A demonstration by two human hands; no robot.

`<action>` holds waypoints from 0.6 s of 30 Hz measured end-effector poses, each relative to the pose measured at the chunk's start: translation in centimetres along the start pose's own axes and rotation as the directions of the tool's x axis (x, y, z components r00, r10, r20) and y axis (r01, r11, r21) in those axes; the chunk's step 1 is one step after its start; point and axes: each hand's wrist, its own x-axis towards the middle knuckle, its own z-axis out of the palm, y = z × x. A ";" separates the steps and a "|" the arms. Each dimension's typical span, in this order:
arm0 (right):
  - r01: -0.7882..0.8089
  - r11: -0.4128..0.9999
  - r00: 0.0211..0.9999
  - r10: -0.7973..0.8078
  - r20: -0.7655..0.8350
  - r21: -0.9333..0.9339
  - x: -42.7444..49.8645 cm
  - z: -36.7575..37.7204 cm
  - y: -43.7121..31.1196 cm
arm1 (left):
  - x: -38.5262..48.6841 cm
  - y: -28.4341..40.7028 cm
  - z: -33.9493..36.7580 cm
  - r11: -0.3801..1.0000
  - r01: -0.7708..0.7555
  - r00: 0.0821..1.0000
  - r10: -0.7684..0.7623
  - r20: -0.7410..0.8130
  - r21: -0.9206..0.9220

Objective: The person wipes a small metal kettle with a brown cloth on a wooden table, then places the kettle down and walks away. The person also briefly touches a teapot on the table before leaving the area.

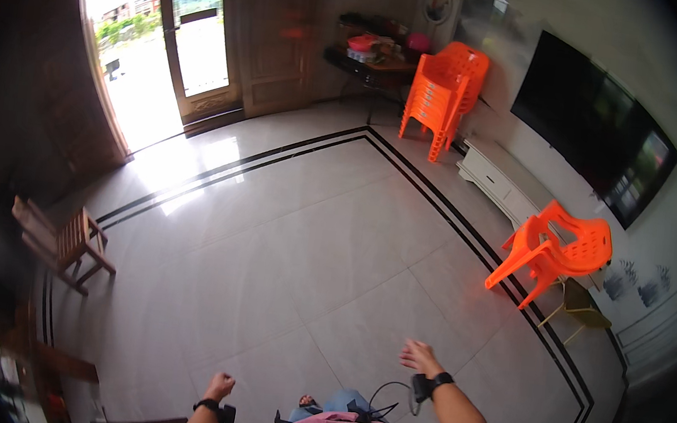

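My left hand (221, 386) hangs over the tiled floor with its fingers curled in, and nothing shows in it. A black strap with a small device (226, 415) is around that wrist. Farther right, my right hand (420, 356) is held out above the floor, fingers loosely spread and holding nothing. A similar device (420, 386) is strapped to the right wrist, with a dark cable (392, 383) looping from it toward my waist. Both hands are apart from all furniture. Between them, below, are my blue jeans (348, 400) and part of one foot (306, 401).
An orange plastic armchair (585, 246) stands right, by a white TV cabinet (504, 183). Stacked orange chairs (443, 92) stand near a cluttered table (386, 65). A wooden chair (68, 243) is at left; a glazed door (203, 52) stands at an open doorway.
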 end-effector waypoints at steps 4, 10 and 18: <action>-0.182 0.981 0.877 0.194 -0.440 0.071 2.9 -15.2 6.0 | 2.5 -2.2 -5.6 0.944 0.241 0.944 -0.173 0.281 -0.227; -0.433 0.059 0.899 -0.044 -0.435 -0.900 5.3 -23.1 10.5 | 18.4 11.3 -8.3 0.921 0.334 0.911 -0.261 0.321 -0.199; -0.098 0.995 0.911 0.081 -0.405 -0.021 30.1 8.3 -21.6 | 33.1 27.2 -14.7 0.948 0.176 0.961 -0.108 0.255 -0.265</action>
